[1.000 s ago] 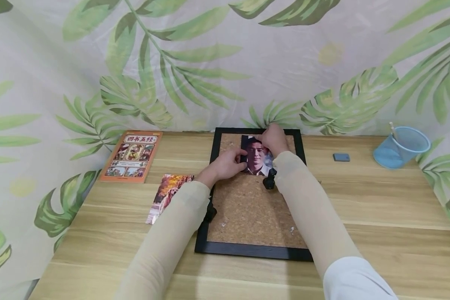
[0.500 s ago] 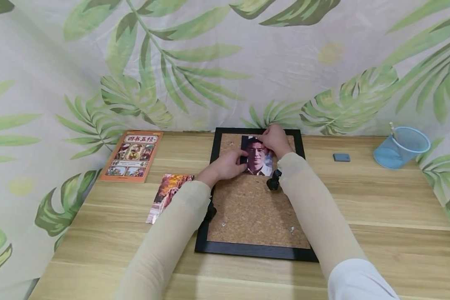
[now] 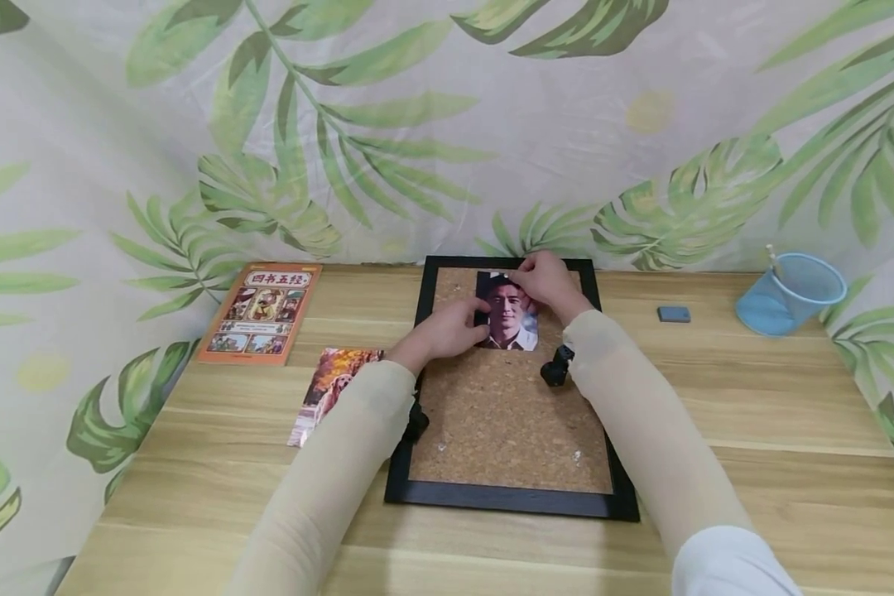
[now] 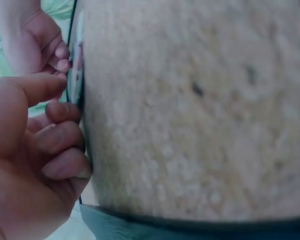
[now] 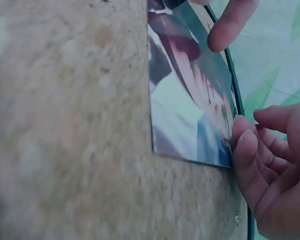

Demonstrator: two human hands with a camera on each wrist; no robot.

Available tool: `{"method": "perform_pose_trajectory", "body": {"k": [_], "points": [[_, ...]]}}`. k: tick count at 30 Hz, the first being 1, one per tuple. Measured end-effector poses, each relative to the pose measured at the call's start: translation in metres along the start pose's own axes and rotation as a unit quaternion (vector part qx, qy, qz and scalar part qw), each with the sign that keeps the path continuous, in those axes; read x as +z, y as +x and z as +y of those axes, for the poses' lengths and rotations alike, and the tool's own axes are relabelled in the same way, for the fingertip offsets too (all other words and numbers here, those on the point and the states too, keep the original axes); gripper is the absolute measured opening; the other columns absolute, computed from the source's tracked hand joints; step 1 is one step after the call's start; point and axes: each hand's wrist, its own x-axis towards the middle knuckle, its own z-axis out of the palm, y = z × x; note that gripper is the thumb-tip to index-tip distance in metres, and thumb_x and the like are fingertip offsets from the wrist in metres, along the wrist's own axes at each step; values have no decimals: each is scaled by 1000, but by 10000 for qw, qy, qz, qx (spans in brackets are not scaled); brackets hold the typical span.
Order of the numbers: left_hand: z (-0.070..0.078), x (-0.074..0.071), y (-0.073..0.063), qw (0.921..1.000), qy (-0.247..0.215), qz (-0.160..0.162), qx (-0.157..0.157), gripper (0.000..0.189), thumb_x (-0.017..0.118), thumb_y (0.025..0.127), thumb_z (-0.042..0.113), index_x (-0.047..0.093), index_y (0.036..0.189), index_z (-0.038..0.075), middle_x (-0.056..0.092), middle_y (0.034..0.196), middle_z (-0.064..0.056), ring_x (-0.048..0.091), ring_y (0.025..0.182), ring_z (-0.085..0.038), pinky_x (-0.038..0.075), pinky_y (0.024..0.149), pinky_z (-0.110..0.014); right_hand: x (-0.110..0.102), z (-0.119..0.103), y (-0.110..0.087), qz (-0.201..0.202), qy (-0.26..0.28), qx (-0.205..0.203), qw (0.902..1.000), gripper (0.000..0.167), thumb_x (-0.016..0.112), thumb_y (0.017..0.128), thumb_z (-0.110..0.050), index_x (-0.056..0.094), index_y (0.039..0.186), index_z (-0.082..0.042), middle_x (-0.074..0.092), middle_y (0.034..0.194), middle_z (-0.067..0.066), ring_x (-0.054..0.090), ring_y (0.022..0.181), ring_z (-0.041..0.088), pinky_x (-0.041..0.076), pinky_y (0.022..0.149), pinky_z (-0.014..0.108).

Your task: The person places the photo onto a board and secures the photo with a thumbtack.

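A portrait photo (image 3: 508, 335) of a person lies on the upper middle of a black-framed cork board (image 3: 507, 422). At its left edge my left hand (image 3: 450, 327) holds the photo between thumb and finger; the other fingers curl under in the left wrist view. My right hand (image 3: 547, 281) pinches the photo's top right corner, which its fingers hide in the head view. From the right wrist view, right fingertips (image 5: 246, 145) meet the photo at that corner, while a left fingertip (image 5: 222, 35) hovers over or touches its other side; I cannot tell which.
A dog photo (image 3: 331, 385) lies left of the board, partly under the left sleeve. An orange comic-style book (image 3: 261, 314) sits at the back left. Right of the board are a blue eraser-like block (image 3: 674, 314) and a blue mesh pen cup (image 3: 771, 302). Patterned cloth (image 3: 387, 124) hangs behind.
My right hand has turned, its wrist and sleeve swinging outward to the right while the fingertips stay at the photo's top. The left hand and the photo have hardly moved.
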Motion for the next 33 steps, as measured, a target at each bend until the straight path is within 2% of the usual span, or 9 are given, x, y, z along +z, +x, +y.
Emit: {"method": "perform_pose_trajectory", "body": {"k": [4,6,7,15,18,23,27,30,33], "points": [[22,-17,-24,9974,-710,-45,-93,46,64,106,25,61,147,5,55,77,0,51,63,-15,42,61,-32,-4,-1,-8,-27,-161,-334,9993,25,59,111,-22,67,107,1,68,70,6,64,54,15,56,53,29],[34,-25,-38,9962,-859,-31,-141,44,64,107,23,61,147,4,55,80,-1,50,65,-14,42,62,-30,-7,-1,-13,-4,-255,-474,9986,26,59,111,-24,67,110,1,69,73,8,64,55,16,56,54,29],[34,-26,-41,9962,-866,-5,-122,44,64,107,23,61,147,4,57,80,-1,51,65,-14,42,62,-30,-9,-2,-16,18,-304,-553,9980,27,60,111,-24,68,111,2,69,74,9,64,56,16,56,54,30],[31,-37,-61,9970,-743,158,135,41,60,109,17,62,147,2,62,85,-4,53,69,-16,45,64,-30,-23,4,-39,59,-520,-1065,9929,28,58,111,-25,67,114,2,72,79,17,68,61,28,53,56,32],[29,-41,-69,9968,-751,209,171,41,59,109,17,62,147,2,60,86,-5,52,70,-17,45,65,-31,-28,9,-47,128,-693,-1223,9900,27,58,111,-25,68,114,0,73,82,17,69,65,25,52,61,31],[23,-43,-82,9956,-850,307,244,41,59,110,17,61,147,1,60,86,-5,51,69,-17,45,65,-32,-34,18,-59,209,-1027,-1628,9811,25,58,110,-19,70,113,3,71,83,14,61,62,16,49,63,31],[20,-44,-91,9954,-837,396,260,42,57,110,18,60,149,1,60,88,-4,51,70,-16,44,66,-31,-37,24,-72,228,-1155,-1867,9753,23,59,109,-16,71,111,3,69,89,12,60,72,19,49,69,33],[19,-44,-99,9961,-742,425,238,41,56,111,18,61,148,1,60,89,-5,51,71,-17,44,67,-32,-37,32,-82,182,-1113,-1908,9751,21,59,109,-15,71,110,2,70,93,13,60,78,21,49,71,34],[17,-43,-105,9973,-502,506,160,39,57,111,18,63,146,0,60,88,-5,51,72,-17,44,67,-32,-38,42,-91,86,-985,-1937,9761,21,59,109,-14,72,112,3,70,92,14,60,76,21,49,70,34]]}}
